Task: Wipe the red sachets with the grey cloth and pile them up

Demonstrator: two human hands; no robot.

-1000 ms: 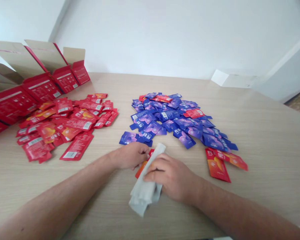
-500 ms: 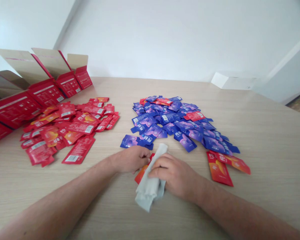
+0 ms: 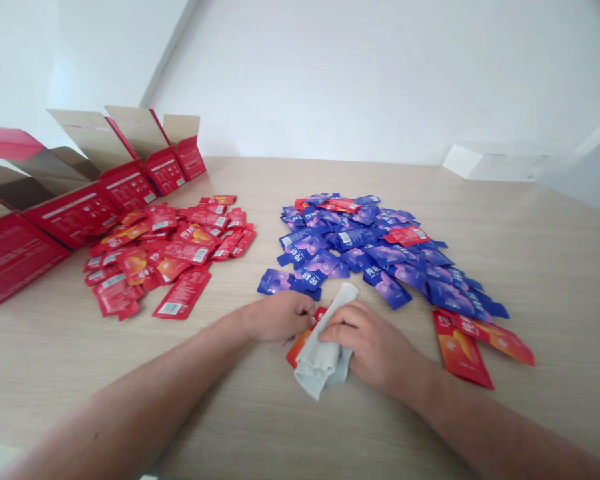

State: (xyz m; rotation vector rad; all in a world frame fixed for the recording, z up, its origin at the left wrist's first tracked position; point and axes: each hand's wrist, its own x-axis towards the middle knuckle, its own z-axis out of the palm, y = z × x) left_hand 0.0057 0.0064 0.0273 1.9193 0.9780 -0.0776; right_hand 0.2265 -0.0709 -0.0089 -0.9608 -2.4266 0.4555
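- The sachet (image 3: 296,348), red and orange, lies on the counter (image 3: 245,420) directly in front of the person, between the two hands and partly covered by the cloth.
- The cloth (image 3: 323,357), whitish and folded into a long, loose bundle, slants across the sachet; its frayed-looking lower end spreads out toward the person.
- The right hand (image 3: 375,343) grips the cloth, thumb and fingers closed around its middle, at the right side of the sachet.
- The left hand (image 3: 280,319) is at the sachet's left edge with its fingers curled in; whether they pinch the sachet or only press on it, I cannot tell.
- Just beyond the hands spreads a heap of blue sachets (image 3: 350,238) with purple printing, overlapping one another. A few red ones lie among them, including a red sachet (image 3: 407,235) on top at the right side.
- At the heap's near right end, two red-orange sachets (image 3: 463,353) overlap, near the right forearm.
- To the left, well apart from the blue heap, is a pile of red sachets (image 3: 145,257), several showing barcodes.
- Behind that pile stands a row of red boxes (image 3: 130,187), flaps raised.
- A white box (image 3: 500,167) sits at the far right, by the white wall (image 3: 340,73).
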